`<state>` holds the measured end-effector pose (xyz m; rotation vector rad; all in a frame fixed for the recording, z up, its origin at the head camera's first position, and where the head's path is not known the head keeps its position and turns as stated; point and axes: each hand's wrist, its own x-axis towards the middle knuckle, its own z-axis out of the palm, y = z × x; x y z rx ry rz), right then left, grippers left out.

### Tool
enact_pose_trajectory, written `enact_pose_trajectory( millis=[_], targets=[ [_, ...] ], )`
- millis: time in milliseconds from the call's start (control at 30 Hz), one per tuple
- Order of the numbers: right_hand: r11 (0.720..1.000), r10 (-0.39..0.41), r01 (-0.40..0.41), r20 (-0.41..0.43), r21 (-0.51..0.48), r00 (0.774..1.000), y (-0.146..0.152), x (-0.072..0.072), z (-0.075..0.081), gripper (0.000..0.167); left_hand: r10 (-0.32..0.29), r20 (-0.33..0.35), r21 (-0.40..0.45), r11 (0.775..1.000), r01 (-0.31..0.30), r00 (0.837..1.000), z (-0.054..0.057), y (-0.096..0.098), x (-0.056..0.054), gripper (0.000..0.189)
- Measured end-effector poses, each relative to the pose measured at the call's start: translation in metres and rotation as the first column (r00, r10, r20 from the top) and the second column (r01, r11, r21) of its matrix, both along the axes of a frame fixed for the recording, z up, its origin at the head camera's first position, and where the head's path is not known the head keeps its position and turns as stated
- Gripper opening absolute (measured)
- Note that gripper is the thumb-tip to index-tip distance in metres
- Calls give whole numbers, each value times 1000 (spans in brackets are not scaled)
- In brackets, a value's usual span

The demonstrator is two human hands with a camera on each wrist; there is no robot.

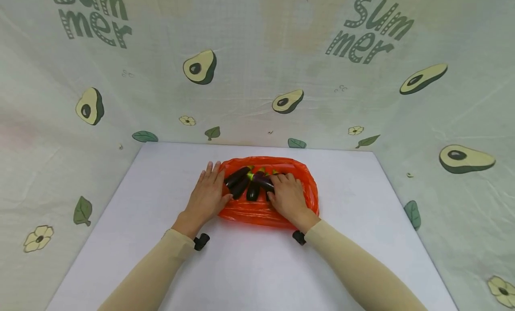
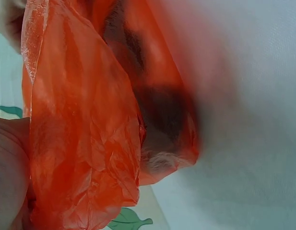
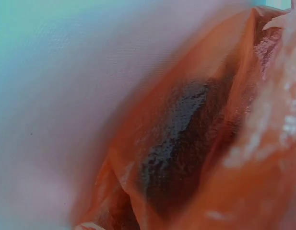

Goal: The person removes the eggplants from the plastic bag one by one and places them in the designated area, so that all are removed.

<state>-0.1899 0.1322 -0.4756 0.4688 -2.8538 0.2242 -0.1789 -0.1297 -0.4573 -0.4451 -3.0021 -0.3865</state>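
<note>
Several small dark purple eggplants with green stems (image 1: 252, 191) lie in a red plastic bag (image 1: 257, 219), whose mouth is spread wide on the white table. My left hand (image 1: 207, 192) rests along the bag's left rim, fingers straight and thumb reaching over the edge. Inside the right part of the bag, my right hand (image 1: 287, 194) grips the stemless end of one eggplant (image 1: 262, 181), its green stem pointing left. The left wrist view has part of the left hand (image 2: 11, 177) beside the crinkled bag wall. Dark eggplant shapes (image 3: 174, 139) show through the bag in the right wrist view.
The white tabletop (image 1: 249, 266) extends around the bag on all sides. A pale cloth printed with avocados and leaves (image 1: 249, 78) hangs behind the table and along both sides. Black wrist-camera mounts (image 1: 202, 241) sit under both wrists, close to the table.
</note>
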Motion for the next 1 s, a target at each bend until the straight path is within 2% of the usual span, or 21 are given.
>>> enact_pose_trajectory(
  millis=[133, 267, 367, 467, 567, 733, 1000],
  targets=[
    [994, 28, -24, 28, -109, 999, 3, 3, 5, 54, 10, 15, 9, 1000, -10, 1000, 0, 1, 0, 93],
    [975, 30, -7, 98, -223, 995, 8, 5, 10, 58, 12, 25, 17, 1000, -12, 1000, -1, 2, 0, 92],
    [944, 20, 28, 142, -328, 990, 14, 6, 11, 58, 10, 22, 23, 1000, -10, 1000, -1, 3, 1, 91],
    [904, 4, 60, 147, -423, 989, 21, 6, 13, 55, 2, 12, 28, 1000, -2, 1000, 0, 3, 3, 91],
    [862, -15, 86, 144, -500, 990, 27, 6, 17, 59, -4, 2, 26, 1000, 4, 1000, 1, 3, 4, 91],
    [818, -24, 87, 118, -568, 993, 37, 5, 26, 71, -11, -13, 19, 1000, 11, 1000, 0, 3, 4, 91],
    [806, -38, 90, 101, -586, 994, 52, 5, 32, 74, -8, -11, 12, 1000, 8, 1000, 0, 5, 3, 90]
  ],
)
